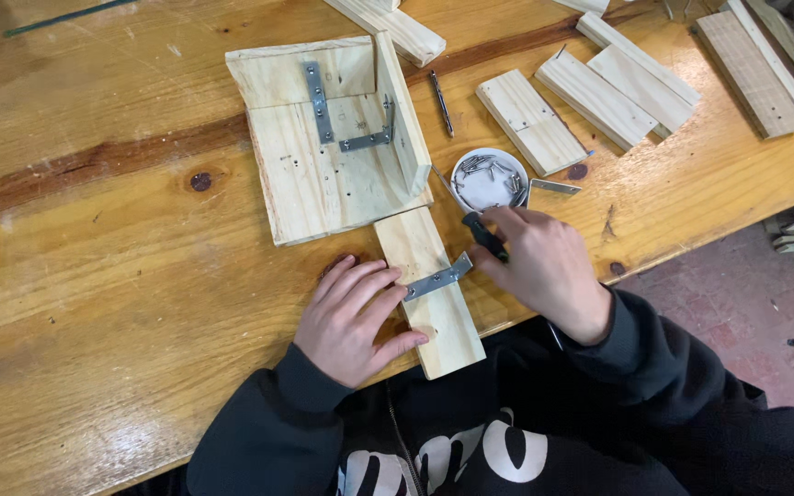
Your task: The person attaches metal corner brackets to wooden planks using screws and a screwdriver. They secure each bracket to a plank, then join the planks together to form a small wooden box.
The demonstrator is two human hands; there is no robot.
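- The counter (pixel 121 276) is a broad varnished plank surface with a dark seam running across it; its far edge and the scrap pieces at the top right are cut off by the frame.
- Beyond the hands sits the pine assembly (pixel 323 147): two flat boards joined by a metal strap, with an upright wall fixed by a corner bracket. It looks rigid and light, best lifted by its outer edges.
- Right in front of the person lies the pine plank (pixel 429 298), overhanging the near edge of the counter. I'd judge it light, stiff and dry, not slippery; take it by its long sides.
- The left hand (pixel 356 317) lies spread flat, fingers on the plank's left side and thumb at its edge, pinning it, not gripping.
- The right hand (pixel 544 266) is curled around a dark tool (pixel 484 234); most of the tool is hidden in the fist, so its type is unclear.
- The flat metal bracket (pixel 436 278) lies slanted across the plank, thin, hard and likely to slide.
- The white dish (pixel 489 179) holds small screws or nails; too small to tell which.
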